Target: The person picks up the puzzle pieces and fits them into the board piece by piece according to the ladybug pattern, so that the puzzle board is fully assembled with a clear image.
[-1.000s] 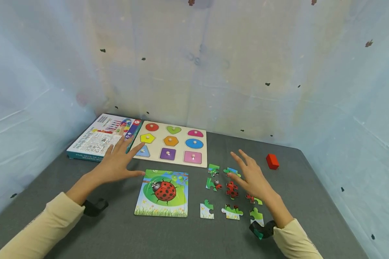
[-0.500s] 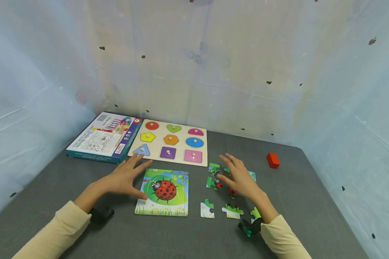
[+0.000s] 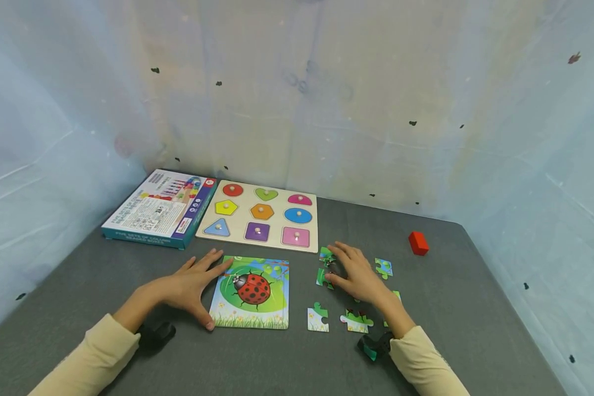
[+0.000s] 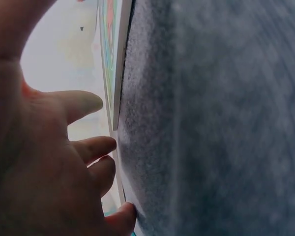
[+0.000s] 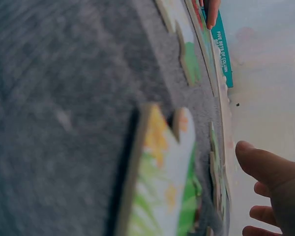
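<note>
A square picture board with a red ladybug (image 3: 254, 290) lies flat on the grey table. At its left edge my left hand (image 3: 180, 290) has its fingers spread, thumb by the lower corner; in the left wrist view the fingertips sit close to the board's edge (image 4: 119, 64). Loose jigsaw pieces lie to the right, among them a white-green corner piece (image 3: 318, 319) and a bottom-edge piece (image 3: 357, 322). Over the upper pieces hovers my right hand (image 3: 358, 275), fingers loosely bent, covering some of them. The right wrist view shows its thumb (image 5: 260, 160) apart from any piece.
Behind the ladybug board lies a wooden shape board (image 3: 272, 239) with coloured knobbed shapes. A flat cardboard box (image 3: 148, 212) is beside it on the left. A red block (image 3: 418, 243) stands at the right. Pale sheeting (image 3: 287, 110) encloses the table's back and sides.
My left hand has come down and right to the ladybug board's left edge. My right hand has moved left and lower over the loose pieces. The pieces themselves look unmoved.
</note>
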The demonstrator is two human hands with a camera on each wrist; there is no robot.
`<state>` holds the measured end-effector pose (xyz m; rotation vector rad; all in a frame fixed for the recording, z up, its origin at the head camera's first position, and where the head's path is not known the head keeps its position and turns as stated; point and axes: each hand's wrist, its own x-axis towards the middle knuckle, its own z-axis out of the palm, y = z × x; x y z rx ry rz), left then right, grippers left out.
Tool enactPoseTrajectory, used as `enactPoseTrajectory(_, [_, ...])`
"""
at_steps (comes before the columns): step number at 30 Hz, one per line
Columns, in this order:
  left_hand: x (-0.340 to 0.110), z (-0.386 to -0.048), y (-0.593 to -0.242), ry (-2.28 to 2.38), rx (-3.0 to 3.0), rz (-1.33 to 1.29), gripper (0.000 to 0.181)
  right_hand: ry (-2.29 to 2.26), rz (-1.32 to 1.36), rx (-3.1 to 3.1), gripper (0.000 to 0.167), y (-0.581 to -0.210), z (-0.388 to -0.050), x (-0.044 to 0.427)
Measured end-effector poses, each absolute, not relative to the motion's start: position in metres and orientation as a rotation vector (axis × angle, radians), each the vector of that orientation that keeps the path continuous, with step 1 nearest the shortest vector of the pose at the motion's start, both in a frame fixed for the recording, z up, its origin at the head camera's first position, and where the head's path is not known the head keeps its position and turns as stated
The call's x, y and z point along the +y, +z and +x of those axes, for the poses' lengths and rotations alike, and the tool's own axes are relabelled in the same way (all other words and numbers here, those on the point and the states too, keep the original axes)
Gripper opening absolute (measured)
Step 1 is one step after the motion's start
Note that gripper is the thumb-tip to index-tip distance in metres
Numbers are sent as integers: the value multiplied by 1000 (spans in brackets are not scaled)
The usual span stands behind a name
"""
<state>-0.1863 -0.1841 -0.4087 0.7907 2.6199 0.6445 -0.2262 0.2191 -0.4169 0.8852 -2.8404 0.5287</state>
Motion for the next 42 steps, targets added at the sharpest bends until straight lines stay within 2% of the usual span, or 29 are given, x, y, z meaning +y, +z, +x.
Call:
enactPoseTrajectory(11, [-184, -186, -411, 641, 2610, 795, 129, 508, 975, -2778, 52, -424, -236, 214])
enactPoseTrajectory(42, [-177, -185, -416, 726, 2602, 842, 124, 649, 910, -2819, 46, -417, -245, 192])
